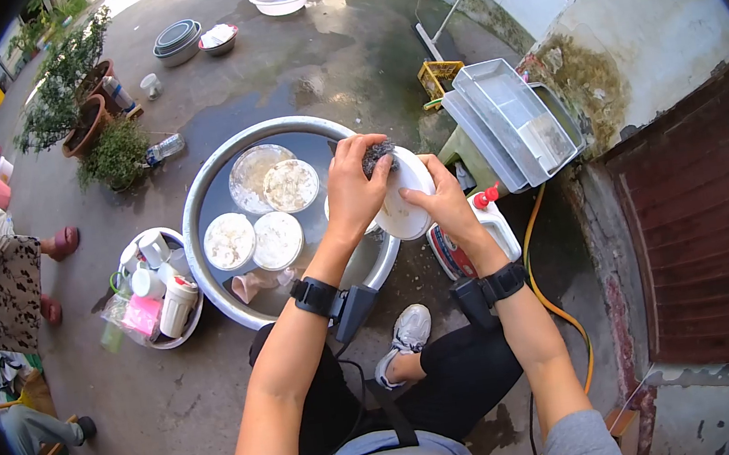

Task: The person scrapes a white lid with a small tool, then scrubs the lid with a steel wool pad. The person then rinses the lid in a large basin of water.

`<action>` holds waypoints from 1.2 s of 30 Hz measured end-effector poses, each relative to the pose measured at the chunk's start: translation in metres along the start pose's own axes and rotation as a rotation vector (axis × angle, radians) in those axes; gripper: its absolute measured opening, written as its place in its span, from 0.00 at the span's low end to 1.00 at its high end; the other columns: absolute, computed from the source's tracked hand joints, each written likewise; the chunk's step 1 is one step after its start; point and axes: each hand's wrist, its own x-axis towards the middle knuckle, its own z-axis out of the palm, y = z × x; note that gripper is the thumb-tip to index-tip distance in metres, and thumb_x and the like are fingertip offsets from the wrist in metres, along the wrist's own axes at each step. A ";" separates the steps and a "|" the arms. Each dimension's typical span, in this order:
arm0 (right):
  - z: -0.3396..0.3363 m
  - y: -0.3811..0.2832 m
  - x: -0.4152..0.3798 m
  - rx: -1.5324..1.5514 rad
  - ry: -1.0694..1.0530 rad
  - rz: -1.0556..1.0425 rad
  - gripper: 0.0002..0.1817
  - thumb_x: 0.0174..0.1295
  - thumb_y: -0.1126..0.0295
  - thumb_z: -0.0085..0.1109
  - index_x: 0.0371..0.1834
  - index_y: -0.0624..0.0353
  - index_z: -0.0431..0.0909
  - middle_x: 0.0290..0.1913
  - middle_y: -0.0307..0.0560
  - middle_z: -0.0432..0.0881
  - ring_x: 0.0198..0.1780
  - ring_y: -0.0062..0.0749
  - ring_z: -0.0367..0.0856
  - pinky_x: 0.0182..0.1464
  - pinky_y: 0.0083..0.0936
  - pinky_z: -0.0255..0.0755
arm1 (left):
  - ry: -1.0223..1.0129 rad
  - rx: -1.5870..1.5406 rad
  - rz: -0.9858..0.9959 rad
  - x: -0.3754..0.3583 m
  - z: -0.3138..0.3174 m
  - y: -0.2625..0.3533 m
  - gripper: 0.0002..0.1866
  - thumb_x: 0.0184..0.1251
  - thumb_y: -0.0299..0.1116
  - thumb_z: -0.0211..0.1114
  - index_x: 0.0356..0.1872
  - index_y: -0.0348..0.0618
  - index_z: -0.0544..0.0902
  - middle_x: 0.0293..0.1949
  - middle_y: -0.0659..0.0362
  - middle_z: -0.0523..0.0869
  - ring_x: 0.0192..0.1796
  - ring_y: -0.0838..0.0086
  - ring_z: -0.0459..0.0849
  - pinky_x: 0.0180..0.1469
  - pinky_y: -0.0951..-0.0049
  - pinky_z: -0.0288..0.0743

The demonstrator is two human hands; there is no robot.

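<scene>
My left hand (pixel 356 182) is closed on a dark grey steel wool scourer (pixel 378 156), which rests against the upper left part of a white round lid (pixel 405 209). My right hand (pixel 445 204) grips that lid by its right edge, with the thumb across its face. Both are above the right side of a large metal basin (pixel 196 238) of water. Round tubs float or sit in the water, among them a tub with a speckled top (pixel 290 185) and a whitish tub (pixel 278 240). Part of one tub is hidden behind my left forearm.
Left of the basin stands a white bowl (pixel 198 323) full of cups and bottles. A red-topped jug (pixel 495 226), clear plastic bins (pixel 519 124) and an orange hose (pixel 538 270) are at right. Potted plants (pixel 114 148) stand back left; two people are partly visible at far left.
</scene>
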 end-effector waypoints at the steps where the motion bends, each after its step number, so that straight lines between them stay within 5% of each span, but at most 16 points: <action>1: -0.001 0.004 0.001 -0.047 0.035 0.023 0.18 0.58 0.76 0.66 0.52 0.60 0.75 0.47 0.40 0.81 0.48 0.22 0.79 0.53 0.24 0.73 | -0.005 0.001 -0.001 -0.001 0.001 -0.001 0.16 0.64 0.28 0.67 0.53 0.42 0.82 0.50 0.51 0.82 0.53 0.59 0.82 0.57 0.65 0.75; 3: -0.001 0.020 0.003 -0.104 0.068 0.078 0.17 0.61 0.74 0.66 0.52 0.61 0.75 0.47 0.41 0.82 0.47 0.22 0.80 0.51 0.24 0.74 | -0.046 -0.019 0.015 -0.003 0.005 -0.010 0.17 0.62 0.29 0.68 0.53 0.41 0.83 0.51 0.50 0.82 0.55 0.57 0.81 0.58 0.64 0.75; 7: 0.006 0.053 0.011 -0.175 0.133 0.226 0.14 0.66 0.68 0.64 0.51 0.62 0.77 0.45 0.43 0.84 0.45 0.23 0.81 0.48 0.24 0.75 | -0.002 0.076 -0.319 -0.005 -0.001 -0.077 0.17 0.61 0.34 0.69 0.51 0.43 0.85 0.50 0.48 0.84 0.55 0.57 0.82 0.59 0.64 0.74; 8: 0.010 0.066 0.013 -0.141 0.150 0.235 0.16 0.64 0.64 0.64 0.49 0.64 0.79 0.44 0.51 0.86 0.46 0.33 0.85 0.49 0.31 0.76 | -0.025 0.142 -0.380 -0.009 -0.006 -0.087 0.18 0.61 0.35 0.69 0.51 0.43 0.85 0.50 0.47 0.84 0.54 0.58 0.82 0.58 0.65 0.75; 13: 0.042 0.128 0.025 -0.153 0.038 0.444 0.19 0.62 0.66 0.63 0.53 0.66 0.78 0.50 0.58 0.85 0.52 0.43 0.85 0.53 0.34 0.76 | -0.172 0.292 -0.740 -0.058 -0.004 -0.156 0.23 0.56 0.39 0.71 0.53 0.38 0.84 0.42 0.46 0.89 0.44 0.64 0.88 0.49 0.67 0.80; 15: 0.058 0.153 0.023 -0.201 -0.003 0.448 0.21 0.61 0.67 0.64 0.56 0.65 0.78 0.52 0.59 0.85 0.52 0.43 0.85 0.54 0.33 0.76 | -0.210 0.234 -0.914 -0.092 0.000 -0.191 0.25 0.52 0.46 0.71 0.51 0.47 0.85 0.50 0.45 0.84 0.52 0.54 0.84 0.57 0.61 0.77; 20: 0.091 0.215 0.015 0.029 -0.059 0.706 0.22 0.59 0.73 0.66 0.57 0.66 0.78 0.51 0.54 0.85 0.51 0.37 0.84 0.52 0.33 0.77 | -0.166 0.310 -1.145 -0.158 -0.002 -0.213 0.29 0.49 0.46 0.73 0.54 0.47 0.83 0.57 0.47 0.79 0.60 0.55 0.79 0.63 0.62 0.72; 24: 0.105 0.218 0.005 0.242 -0.102 0.853 0.21 0.58 0.81 0.64 0.57 0.65 0.78 0.50 0.52 0.85 0.50 0.37 0.84 0.51 0.33 0.76 | -0.099 0.310 -1.192 -0.188 -0.007 -0.218 0.31 0.49 0.43 0.75 0.57 0.46 0.81 0.60 0.46 0.76 0.62 0.53 0.77 0.64 0.61 0.71; 36: 0.124 0.281 -0.015 0.149 -0.123 0.937 0.17 0.59 0.76 0.67 0.52 0.64 0.78 0.45 0.50 0.85 0.46 0.37 0.85 0.46 0.33 0.79 | -0.127 0.358 -1.243 -0.217 -0.010 -0.246 0.27 0.52 0.41 0.75 0.54 0.45 0.82 0.53 0.44 0.81 0.59 0.49 0.79 0.61 0.56 0.74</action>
